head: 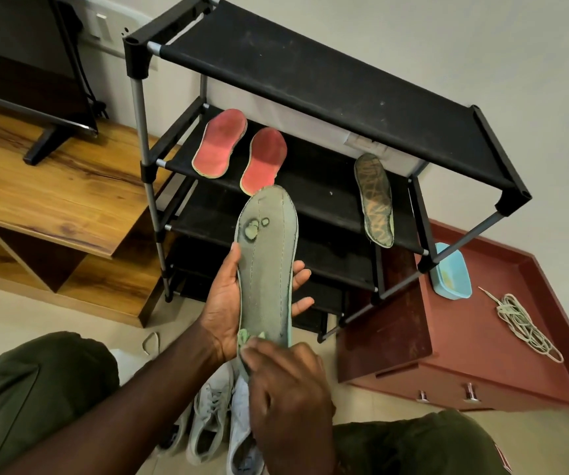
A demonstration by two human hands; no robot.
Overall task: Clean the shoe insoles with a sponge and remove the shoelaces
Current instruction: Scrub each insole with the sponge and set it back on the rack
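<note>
My left hand (225,303) cradles the grey-green insole (266,269) in front of the shoe rack (310,80) — thumb and fingers curled round its edges — while my right hand (288,385) pinches the green sponge (243,337) against its heel.

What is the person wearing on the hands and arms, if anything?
Nothing shows on either: the left hand and right hand are bare, without gloves, and both forearms are uncovered, with no sleeve, watch or bracelet in view.
</note>
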